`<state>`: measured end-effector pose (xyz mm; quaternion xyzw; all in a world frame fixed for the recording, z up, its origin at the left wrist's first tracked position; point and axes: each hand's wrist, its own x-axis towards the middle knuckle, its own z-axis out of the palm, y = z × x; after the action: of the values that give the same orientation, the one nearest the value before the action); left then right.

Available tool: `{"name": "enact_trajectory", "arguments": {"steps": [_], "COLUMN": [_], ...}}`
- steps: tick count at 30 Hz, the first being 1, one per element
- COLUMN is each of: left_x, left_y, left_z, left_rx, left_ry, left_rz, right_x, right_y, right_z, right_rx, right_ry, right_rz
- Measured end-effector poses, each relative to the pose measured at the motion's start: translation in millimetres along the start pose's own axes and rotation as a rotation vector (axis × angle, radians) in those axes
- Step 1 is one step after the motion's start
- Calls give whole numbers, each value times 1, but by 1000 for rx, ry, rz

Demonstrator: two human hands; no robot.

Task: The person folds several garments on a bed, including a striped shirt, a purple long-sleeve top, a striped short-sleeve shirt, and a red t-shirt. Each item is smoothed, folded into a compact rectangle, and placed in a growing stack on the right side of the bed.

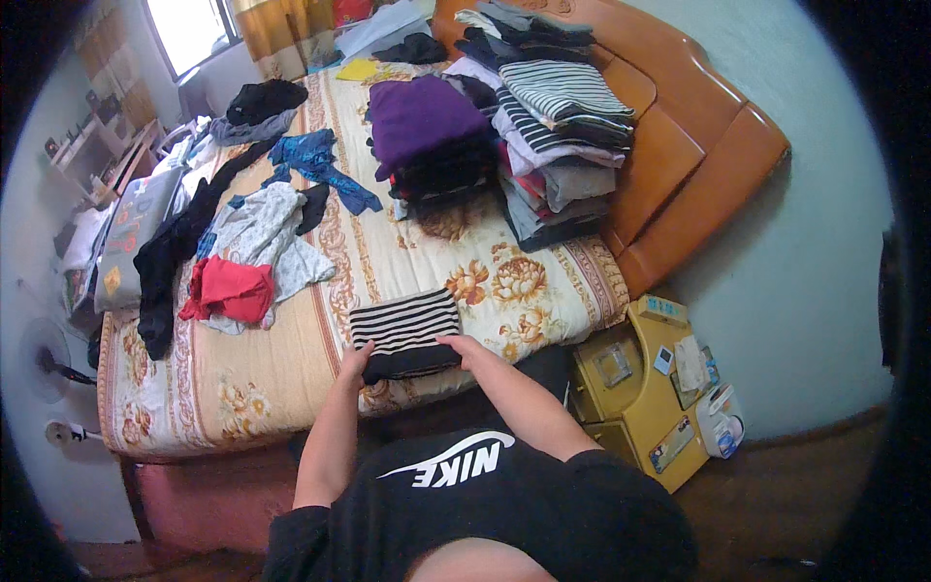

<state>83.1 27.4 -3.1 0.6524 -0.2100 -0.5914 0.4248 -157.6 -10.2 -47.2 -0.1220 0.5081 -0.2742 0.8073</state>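
Note:
A folded black-and-white striped garment (406, 320) with a dark band along its near side lies at the front edge of the bed. My left hand (358, 358) grips its near left corner, thumb on top. At the right end, my right hand (458, 349) holds it the same way, with the fingers hidden beneath the cloth. Beyond it sits a stack of folded clothes topped by a purple garment (429, 120). A taller stack, with a striped garment (567, 91) near its top, leans by the headboard.
Loose clothes spread over the bed's left side: a red garment (231, 289), a pale patterned garment (258, 225), a blue garment (313, 160) and black leggings (164, 273). The wooden headboard (669, 145) bounds the right. A yellow nightstand (654, 393) and a fan (51, 360) flank the bed.

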Motion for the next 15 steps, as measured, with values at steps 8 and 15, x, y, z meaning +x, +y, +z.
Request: {"name": "enact_trajectory", "arguments": {"steps": [8, 15], "left_x": [-90, -114], "left_y": [100, 277], "left_z": [52, 204], "left_rx": [-127, -37], "left_ry": [-188, -435], "left_rz": [282, 586], "right_x": [-130, -245], "right_y": [-77, -295], "right_z": [-3, -15], "right_rx": [58, -102], "right_ry": [-94, -73], "right_rz": [-93, -584]}}
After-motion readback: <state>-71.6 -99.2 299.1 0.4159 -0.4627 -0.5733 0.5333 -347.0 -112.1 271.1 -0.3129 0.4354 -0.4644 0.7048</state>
